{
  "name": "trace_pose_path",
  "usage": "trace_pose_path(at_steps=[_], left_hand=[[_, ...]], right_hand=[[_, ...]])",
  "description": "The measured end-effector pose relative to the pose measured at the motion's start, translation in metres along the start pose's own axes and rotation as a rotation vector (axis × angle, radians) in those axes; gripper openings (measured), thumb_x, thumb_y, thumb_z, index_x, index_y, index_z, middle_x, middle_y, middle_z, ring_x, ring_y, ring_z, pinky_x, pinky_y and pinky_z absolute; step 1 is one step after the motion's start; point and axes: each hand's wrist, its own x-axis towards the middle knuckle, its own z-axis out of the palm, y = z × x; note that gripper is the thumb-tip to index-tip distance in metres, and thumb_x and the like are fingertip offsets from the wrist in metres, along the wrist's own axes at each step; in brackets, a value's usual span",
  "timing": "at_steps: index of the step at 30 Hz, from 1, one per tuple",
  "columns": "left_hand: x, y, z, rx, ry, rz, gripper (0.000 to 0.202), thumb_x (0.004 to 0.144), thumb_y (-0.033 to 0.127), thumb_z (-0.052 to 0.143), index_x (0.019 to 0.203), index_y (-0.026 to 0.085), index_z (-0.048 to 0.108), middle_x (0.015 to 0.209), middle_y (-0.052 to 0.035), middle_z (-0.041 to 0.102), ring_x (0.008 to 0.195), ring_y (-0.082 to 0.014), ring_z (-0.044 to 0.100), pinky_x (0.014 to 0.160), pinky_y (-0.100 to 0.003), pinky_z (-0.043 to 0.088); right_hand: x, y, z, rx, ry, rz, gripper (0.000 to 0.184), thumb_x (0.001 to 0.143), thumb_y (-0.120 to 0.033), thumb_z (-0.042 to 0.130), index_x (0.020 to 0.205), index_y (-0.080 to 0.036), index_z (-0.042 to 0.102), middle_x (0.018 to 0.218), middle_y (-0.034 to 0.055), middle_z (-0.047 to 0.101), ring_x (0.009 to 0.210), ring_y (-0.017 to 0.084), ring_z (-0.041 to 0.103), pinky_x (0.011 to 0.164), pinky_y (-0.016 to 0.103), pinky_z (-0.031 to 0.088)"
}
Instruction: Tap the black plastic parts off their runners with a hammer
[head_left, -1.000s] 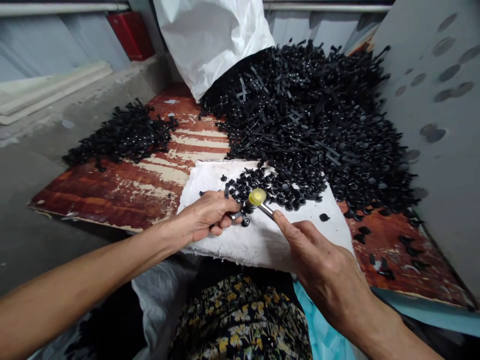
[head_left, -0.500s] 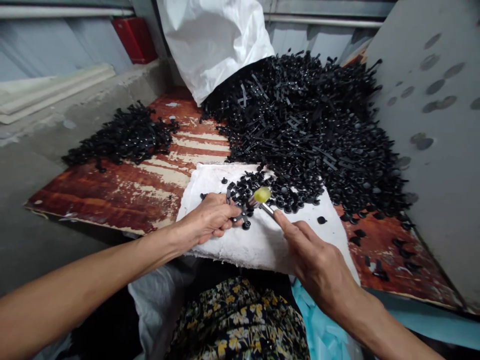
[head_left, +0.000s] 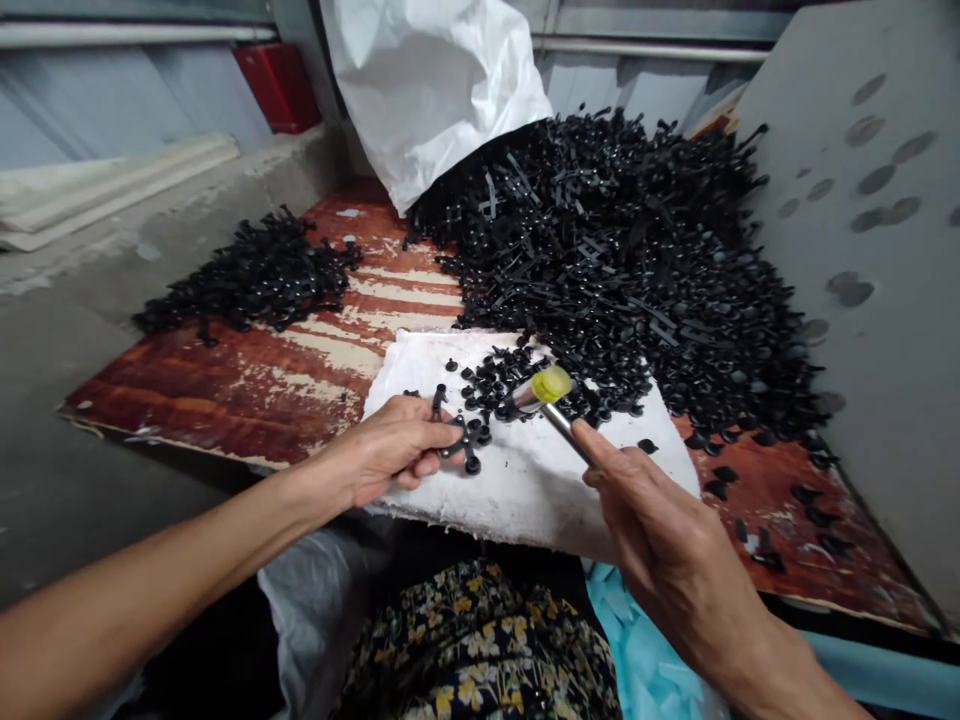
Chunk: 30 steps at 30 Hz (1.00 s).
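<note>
Pinched between thumb and fingers of my left hand (head_left: pixel 401 445) is a black plastic part (head_left: pixel 459 437) with arms that end in round knobs. My right hand (head_left: pixel 645 495) grips the metal handle of a small hammer (head_left: pixel 538 392); its head has a yellow end and a silvery middle. The hammer head hangs to the right of the held part, apart from it. Beneath both hands lies a white cloth pad (head_left: pixel 525 480). Loose small black round pieces (head_left: pixel 495 375) are scattered on the pad, just beyond the hammer.
A large heap of black plastic parts (head_left: pixel 615 240) fills the back right of the worn red-brown board (head_left: pixel 315 370). A smaller pile (head_left: pixel 255 275) sits at left. A white sack (head_left: pixel 442 90) stands behind. A grey panel (head_left: pixel 862 300) borders the right side.
The hammer head has lifted and shifted right, away from the black part. My left hand has moved slightly left with the part still pinched. The view has shifted a little.
</note>
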Motion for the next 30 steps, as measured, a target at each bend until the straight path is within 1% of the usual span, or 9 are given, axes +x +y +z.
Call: trace_pose_path(at_steps=[4,7,9,13,15,22,24,28,30], left_hand=[[-0.014,-0.009,-0.014,-0.025,0.017,0.033,0.020,0.074,0.020,0.068,0.080,0.016,0.049,0.060,0.0013,0.059,0.035,-0.0003,0.033,0.033,-0.011,0.014],[-0.020,-0.013,-0.019,-0.040,0.025,0.027,0.031,0.068,0.024,0.074,0.084,0.018,0.049,0.059,0.0074,0.050,0.035,0.0004,0.031,0.034,-0.011,0.011],[-0.021,-0.014,-0.021,-0.053,0.040,0.021,0.033,0.068,0.029,0.075,0.085,0.018,0.049,0.059,0.0091,0.046,0.034,0.0008,0.030,0.034,-0.011,0.011],[-0.023,-0.019,-0.023,-0.049,0.012,0.016,0.038,0.067,0.040,0.075,0.086,0.017,0.051,0.063,0.0066,0.051,0.034,0.0019,0.028,0.034,-0.012,0.010],[-0.023,-0.023,-0.024,-0.041,-0.013,0.023,0.042,0.066,0.043,0.076,0.088,0.017,0.051,0.063,0.0061,0.053,0.034,0.0022,0.027,0.035,-0.012,0.010],[-0.019,-0.031,-0.024,0.019,-0.077,0.101,0.039,0.070,0.047,0.071,0.081,0.014,0.054,0.062,0.0049,0.053,0.035,0.0020,0.028,0.035,-0.013,0.012],[-0.016,-0.030,-0.023,0.030,-0.079,0.103,0.035,0.071,0.045,0.070,0.079,0.014,0.054,0.061,0.0052,0.052,0.035,0.0018,0.027,0.034,-0.013,0.012],[-0.010,-0.025,-0.020,0.055,-0.104,0.122,0.027,0.078,0.038,0.065,0.073,0.015,0.052,0.060,0.0046,0.052,0.034,0.0013,0.025,0.034,-0.014,0.013],[-0.007,-0.023,-0.018,0.071,-0.130,0.137,0.024,0.081,0.035,0.061,0.071,0.015,0.053,0.060,0.0039,0.052,0.035,0.0011,0.024,0.034,-0.014,0.012]], right_hand=[[0.004,-0.002,0.006,-0.023,-0.096,0.021,0.061,0.089,-0.003,0.037,0.146,-0.023,0.041,0.087,0.0064,0.063,0.068,0.017,0.065,0.062,0.030,0.058],[0.009,-0.003,0.012,-0.084,-0.122,-0.009,0.061,0.087,-0.003,0.036,0.145,-0.021,0.042,0.086,0.0075,0.063,0.065,0.018,0.065,0.056,0.031,0.057],[0.010,-0.003,0.015,-0.131,-0.141,-0.041,0.064,0.085,-0.002,0.036,0.145,-0.021,0.039,0.085,0.0071,0.063,0.060,0.019,0.064,0.050,0.030,0.054],[0.012,-0.007,0.019,-0.168,-0.182,-0.091,0.078,0.076,0.003,0.034,0.149,-0.023,0.024,0.086,0.0060,0.062,0.056,0.018,0.063,0.046,0.027,0.051],[0.014,-0.009,0.020,-0.198,-0.173,-0.113,0.079,0.075,0.004,0.034,0.149,-0.021,0.023,0.086,0.0065,0.062,0.058,0.019,0.062,0.045,0.028,0.050],[0.028,-0.005,0.030,-0.234,-0.256,-0.083,0.068,0.075,0.002,0.036,0.140,-0.014,0.046,0.082,0.0079,0.062,0.053,0.018,0.057,0.044,0.028,0.049],[0.028,-0.003,0.031,-0.168,-0.228,-0.054,0.064,0.078,0.000,0.036,0.139,-0.014,0.048,0.084,0.0089,0.063,0.057,0.019,0.060,0.048,0.031,0.052],[0.024,0.000,0.025,0.035,-0.048,0.016,0.052,0.089,-0.006,0.038,0.138,-0.019,0.049,0.093,0.0100,0.068,0.072,0.019,0.067,0.062,0.033,0.058],[0.020,0.001,0.021,0.109,0.001,0.034,0.049,0.091,-0.008,0.040,0.137,-0.020,0.050,0.095,0.0094,0.070,0.075,0.018,0.069,0.068,0.033,0.059]])
